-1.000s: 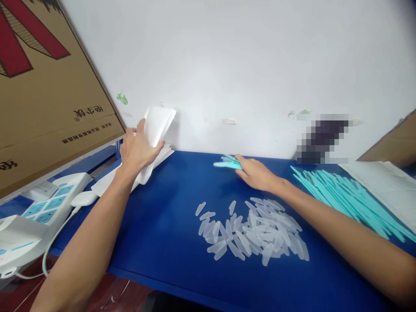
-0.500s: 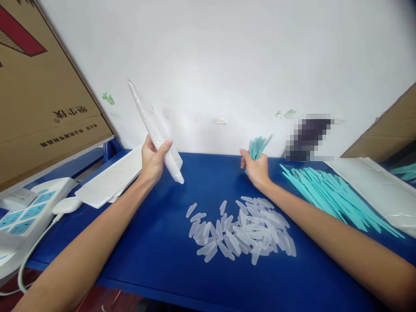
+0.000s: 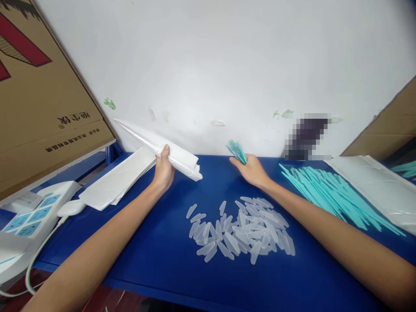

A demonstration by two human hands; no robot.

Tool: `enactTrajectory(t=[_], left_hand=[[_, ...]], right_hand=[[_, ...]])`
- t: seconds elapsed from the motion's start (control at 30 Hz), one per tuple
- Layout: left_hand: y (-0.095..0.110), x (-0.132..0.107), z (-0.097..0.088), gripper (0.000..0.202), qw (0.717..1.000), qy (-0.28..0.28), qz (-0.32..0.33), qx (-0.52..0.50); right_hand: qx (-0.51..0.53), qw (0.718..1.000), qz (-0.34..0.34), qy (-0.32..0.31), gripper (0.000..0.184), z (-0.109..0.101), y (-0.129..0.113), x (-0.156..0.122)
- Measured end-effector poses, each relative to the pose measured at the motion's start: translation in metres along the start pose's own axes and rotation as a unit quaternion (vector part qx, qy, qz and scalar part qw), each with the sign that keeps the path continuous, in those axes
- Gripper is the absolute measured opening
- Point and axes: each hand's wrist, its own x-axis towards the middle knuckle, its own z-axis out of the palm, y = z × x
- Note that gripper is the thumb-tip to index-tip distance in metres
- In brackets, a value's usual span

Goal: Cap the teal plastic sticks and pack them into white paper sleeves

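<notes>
My left hand (image 3: 163, 171) is closed round a white plastic-wrapped packet (image 3: 175, 157), thumb on top, its long pointed end slanting up to the left. At the right, my right hand (image 3: 254, 170) grips a bundle of thin teal strips (image 3: 237, 151), their blurred tips pointing up and left. Both hands are raised over the back of the blue table (image 3: 156, 264). Below and between them lies a loose pile of small translucent frosted plastic pieces (image 3: 243, 229), tapered in shape. More teal strips (image 3: 334, 195) are spread beside my right forearm.
Folded white packets (image 3: 113, 182) lie at the left, near a white power strip (image 3: 42, 208) with a plugged-in charger and cable (image 3: 69, 208). A large cardboard box (image 3: 48, 95) stands at the left. Flat clear plastic packaging (image 3: 377, 186) rests at the right. A white wall (image 3: 208, 65) rises behind.
My left hand has moved right and tipped the white packet from steep to nearly lying. The teal bundle in my right hand has swung from upright to leaning left.
</notes>
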Motion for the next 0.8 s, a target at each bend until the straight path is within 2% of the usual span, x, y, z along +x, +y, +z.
enactTrajectory(t=[0.07, 0.13, 0.2, 0.3, 0.43, 0.6, 0.8], left_hand=[[0.001, -0.005, 0.008, 0.050, 0.999, 0.000, -0.015, -0.048], [0.001, -0.008, 0.013, 0.049, 0.997, -0.010, -0.032, -0.076], [0.000, -0.011, 0.017, 0.049, 0.994, -0.019, -0.051, -0.092], [-0.003, -0.018, 0.022, 0.049, 0.993, -0.028, -0.057, -0.104], [-0.005, -0.026, 0.028, 0.052, 0.990, -0.046, -0.073, -0.115], [0.005, -0.024, 0.029, 0.053, 0.987, -0.038, -0.081, -0.131], [0.008, -0.026, 0.032, 0.056, 0.990, -0.059, -0.048, -0.117]], right_hand=[[-0.088, 0.993, -0.051, -0.061, 0.035, -0.004, -0.006, -0.001], [-0.183, 0.974, -0.075, -0.112, 0.026, -0.005, -0.013, -0.004], [-0.264, 0.950, -0.075, -0.148, 0.021, -0.004, -0.020, -0.006], [-0.332, 0.923, -0.067, -0.184, 0.023, -0.001, -0.033, -0.009], [-0.345, 0.913, -0.063, -0.209, 0.023, -0.001, -0.046, -0.008], [-0.233, 0.928, -0.078, -0.282, 0.029, -0.013, -0.043, 0.001], [-0.252, 0.924, -0.060, -0.280, 0.024, -0.020, -0.053, -0.006]])
